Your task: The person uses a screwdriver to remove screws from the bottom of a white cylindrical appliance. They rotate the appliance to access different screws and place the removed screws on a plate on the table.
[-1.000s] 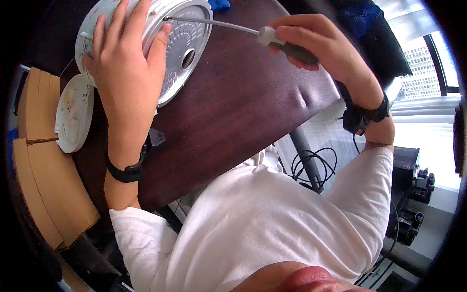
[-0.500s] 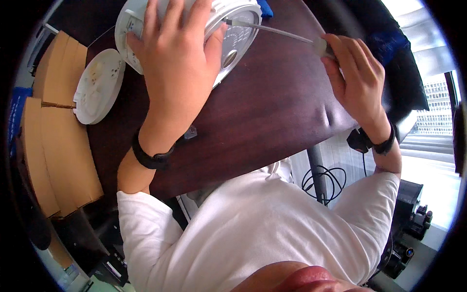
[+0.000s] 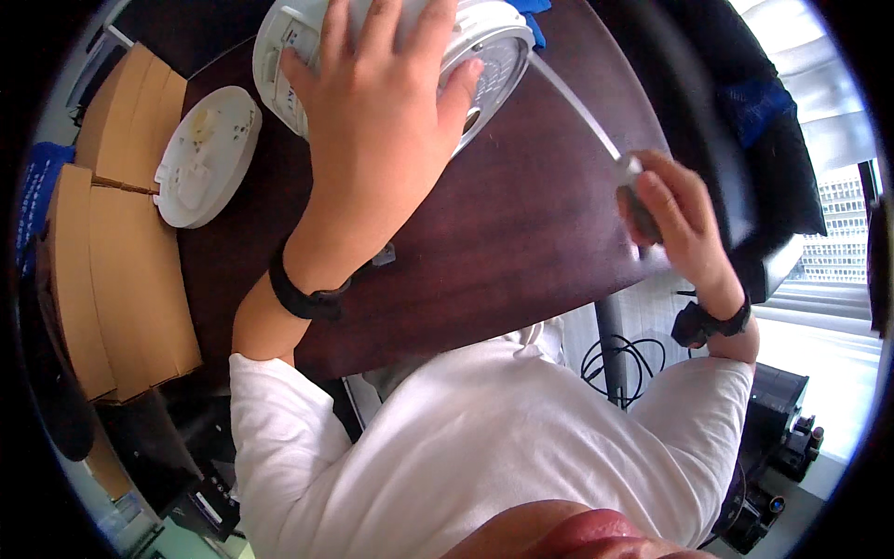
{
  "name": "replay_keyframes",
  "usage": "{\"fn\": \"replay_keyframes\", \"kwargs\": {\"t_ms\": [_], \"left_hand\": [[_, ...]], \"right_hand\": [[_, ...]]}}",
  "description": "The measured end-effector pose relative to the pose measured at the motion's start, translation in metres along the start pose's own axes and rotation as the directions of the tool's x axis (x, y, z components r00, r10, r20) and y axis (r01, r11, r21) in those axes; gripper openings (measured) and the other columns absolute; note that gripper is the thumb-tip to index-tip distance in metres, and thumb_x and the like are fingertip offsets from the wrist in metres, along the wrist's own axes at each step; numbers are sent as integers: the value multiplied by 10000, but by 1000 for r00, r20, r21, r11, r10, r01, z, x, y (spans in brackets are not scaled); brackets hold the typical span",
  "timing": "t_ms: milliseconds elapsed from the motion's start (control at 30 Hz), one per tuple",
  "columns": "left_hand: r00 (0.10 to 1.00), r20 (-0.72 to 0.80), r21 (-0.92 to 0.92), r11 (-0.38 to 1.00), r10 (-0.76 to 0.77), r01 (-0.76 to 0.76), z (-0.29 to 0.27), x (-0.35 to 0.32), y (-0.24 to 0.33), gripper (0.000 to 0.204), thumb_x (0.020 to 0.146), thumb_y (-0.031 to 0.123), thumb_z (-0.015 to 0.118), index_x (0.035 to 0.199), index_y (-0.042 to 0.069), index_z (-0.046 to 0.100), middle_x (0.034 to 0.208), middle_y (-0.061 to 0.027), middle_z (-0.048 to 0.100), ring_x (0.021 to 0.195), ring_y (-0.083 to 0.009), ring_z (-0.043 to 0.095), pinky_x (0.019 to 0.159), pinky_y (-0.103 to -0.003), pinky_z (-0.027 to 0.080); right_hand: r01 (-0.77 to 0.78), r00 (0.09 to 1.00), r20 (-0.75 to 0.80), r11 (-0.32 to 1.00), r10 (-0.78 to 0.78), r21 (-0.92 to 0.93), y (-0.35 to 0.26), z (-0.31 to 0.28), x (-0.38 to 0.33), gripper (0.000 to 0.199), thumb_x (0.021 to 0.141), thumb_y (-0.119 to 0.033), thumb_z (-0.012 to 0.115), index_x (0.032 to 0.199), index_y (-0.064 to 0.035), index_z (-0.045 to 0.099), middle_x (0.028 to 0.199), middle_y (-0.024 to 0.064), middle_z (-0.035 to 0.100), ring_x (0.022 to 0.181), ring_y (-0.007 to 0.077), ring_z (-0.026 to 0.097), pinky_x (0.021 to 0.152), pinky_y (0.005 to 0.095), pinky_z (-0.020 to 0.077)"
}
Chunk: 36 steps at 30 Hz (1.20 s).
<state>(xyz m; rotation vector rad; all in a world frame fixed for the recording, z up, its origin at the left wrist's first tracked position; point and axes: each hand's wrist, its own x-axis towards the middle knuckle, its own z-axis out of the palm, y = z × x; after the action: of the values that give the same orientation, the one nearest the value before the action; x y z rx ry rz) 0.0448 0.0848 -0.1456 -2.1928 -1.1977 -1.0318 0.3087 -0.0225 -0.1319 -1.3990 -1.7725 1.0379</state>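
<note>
L hand (image 3: pixel 382 112) lies fingers spread on round white casing (image 3: pixel 503 74), approx. 12 o'clock; R hand (image 3: pixel 684 219) grips screwdriver (image 3: pixel 582 112), tip contact unclear. Best: brace casing firmly, align shaft b4 pressing, L thumb clear. Dark brown table (image 3: pixel 521 214); white lid (image 3: pixel 219 168) 10 o'clock, cardboard box (image 3: pixel 144 289) 9, window (image 3: pixel 833 224) 3.

Daylight from window (image 3: pixel 840 207) at right, curtain (image 3: pixel 831 340) blown out; sheen on tabletop (image 3: pixel 531 219); fisheye-bent edges, black corners.
</note>
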Motion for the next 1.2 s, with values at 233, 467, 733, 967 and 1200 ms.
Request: {"fn": "replay_keyframes", "kwargs": {"t_ms": [233, 467, 733, 967, 1200], "left_hand": [[998, 39, -186, 982, 42, -34, -14, 12, -14, 428, 821, 288, 719, 1221, 156, 644, 1250, -120, 593, 1210, -335, 514, 1006, -471, 378], [998, 15, -252, 966, 61, -55, -5, 14, -17, 414, 802, 276, 719, 1189, 145, 650, 1266, -118, 587, 1218, -332, 522, 1013, -479, 341], [993, 109, -221, 975, 39, -14, -11, 15, -14, 484, 790, 275, 662, 1202, 28, 595, 1286, -233, 541, 1254, -459, 464, 1036, -609, 304], [995, 83, -222, 975, 48, -28, -10, 15, -13, 479, 805, 286, 652, 1205, 26, 597, 1281, -236, 549, 1257, -466, 463, 1028, -609, 315], [995, 93, -218, 976, 46, -24, -10, 15, -13, 487, 818, 300, 642, 1212, 19, 596, 1284, -248, 548, 1260, -477, 461, 1022, -622, 314]], "right_hand": [[-45, 984, 178, 974, 5, 223, 8, 15, 15, 440, 1061, -392, 387, 1110, -4, 588, 743, 19, 573, 506, 48, 498, 433, 200, 357], [-40, 983, 183, 977, 2, 209, 13, 17, 18, 438, 1064, -383, 382, 1109, 1, 587, 741, 19, 570, 501, 44, 487, 429, 198, 346], [-46, 984, 178, 974, 7, 221, 14, 17, 17, 439, 1064, -387, 383, 1114, -1, 587, 755, 22, 573, 519, 40, 491, 439, 192, 350], [-45, 985, 170, 975, 7, 218, 12, 18, 17, 447, 1062, -395, 383, 1125, -1, 586, 762, 23, 573, 518, 40, 481, 441, 193, 348], [-42, 989, 148, 980, 13, 195, 14, 17, 16, 478, 1055, -425, 379, 1139, -5, 591, 728, 27, 575, 491, 52, 483, 438, 196, 346]]}}
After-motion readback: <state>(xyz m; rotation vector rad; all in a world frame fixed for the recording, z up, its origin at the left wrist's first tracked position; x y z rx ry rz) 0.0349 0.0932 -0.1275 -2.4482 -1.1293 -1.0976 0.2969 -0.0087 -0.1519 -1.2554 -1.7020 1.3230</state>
